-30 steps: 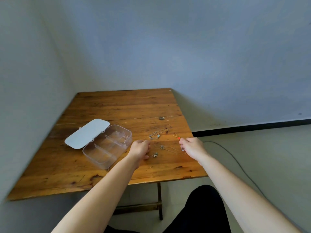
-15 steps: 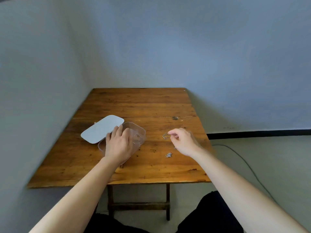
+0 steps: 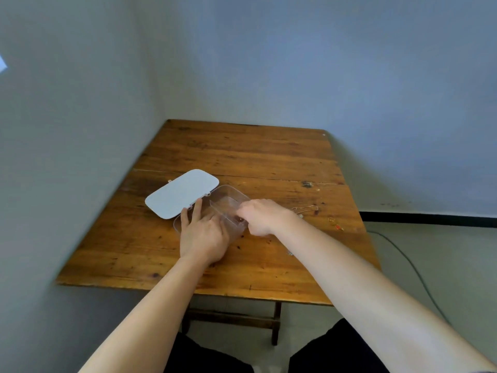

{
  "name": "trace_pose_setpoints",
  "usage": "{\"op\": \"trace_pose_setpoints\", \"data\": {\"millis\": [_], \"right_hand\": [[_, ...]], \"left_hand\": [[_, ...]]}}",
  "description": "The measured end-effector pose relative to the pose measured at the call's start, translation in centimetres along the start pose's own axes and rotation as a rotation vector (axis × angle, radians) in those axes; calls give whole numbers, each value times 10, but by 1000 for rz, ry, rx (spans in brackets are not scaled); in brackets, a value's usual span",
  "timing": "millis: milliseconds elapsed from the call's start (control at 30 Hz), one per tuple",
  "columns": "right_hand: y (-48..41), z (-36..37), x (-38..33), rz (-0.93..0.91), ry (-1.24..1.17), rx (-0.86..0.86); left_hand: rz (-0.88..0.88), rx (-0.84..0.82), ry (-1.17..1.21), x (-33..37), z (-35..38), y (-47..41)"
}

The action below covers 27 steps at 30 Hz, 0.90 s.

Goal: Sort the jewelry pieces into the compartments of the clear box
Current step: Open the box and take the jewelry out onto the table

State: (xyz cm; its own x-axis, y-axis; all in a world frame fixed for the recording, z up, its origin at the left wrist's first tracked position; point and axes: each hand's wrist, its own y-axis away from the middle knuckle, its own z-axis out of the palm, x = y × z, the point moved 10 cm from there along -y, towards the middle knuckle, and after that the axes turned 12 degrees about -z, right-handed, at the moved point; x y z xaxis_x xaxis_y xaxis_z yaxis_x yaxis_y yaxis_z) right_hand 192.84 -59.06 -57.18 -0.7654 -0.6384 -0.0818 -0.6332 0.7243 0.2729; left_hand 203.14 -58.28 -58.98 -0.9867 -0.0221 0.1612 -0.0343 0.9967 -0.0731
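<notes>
The clear box (image 3: pixel 228 195) lies open on the wooden table (image 3: pixel 242 157), its white lid (image 3: pixel 183 193) folded back to the left. My left hand (image 3: pixel 203 234) lies over the box's near end with fingers spread, holding it still. My right hand (image 3: pixel 265 216) hovers over the box's right compartment with fingertips pinched together; the small jewelry piece in them is mostly hidden. A thin chain (image 3: pixel 305 209), orange-and-gold earrings (image 3: pixel 336 224) and a small silver piece (image 3: pixel 290 253) lie loose on the table to the right.
The table stands in a corner, with walls close behind it and on its left. A dark spot (image 3: pixel 307 184) marks the wood behind the chain. A cable (image 3: pixel 408 265) runs over the floor on the right. My knees are below the table's near edge.
My right hand pinched a piece off the table and carried it left over the box. My left hand settled on the box. The view swung right to left.
</notes>
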Motion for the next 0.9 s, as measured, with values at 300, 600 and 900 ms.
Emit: {"op": "trace_pose_setpoints", "data": {"millis": [300, 600, 900], "right_hand": [[-4, -1, 2, 3, -53, 41], [-18, 2, 4, 39, -81, -121], [-5, -13, 16, -11, -213, 156]], "left_hand": [[-38, -1, -5, 0, -3, 1], [-26, 12, -28, -1, 1, 0], [-32, 19, 6, -2, -1, -1]]}}
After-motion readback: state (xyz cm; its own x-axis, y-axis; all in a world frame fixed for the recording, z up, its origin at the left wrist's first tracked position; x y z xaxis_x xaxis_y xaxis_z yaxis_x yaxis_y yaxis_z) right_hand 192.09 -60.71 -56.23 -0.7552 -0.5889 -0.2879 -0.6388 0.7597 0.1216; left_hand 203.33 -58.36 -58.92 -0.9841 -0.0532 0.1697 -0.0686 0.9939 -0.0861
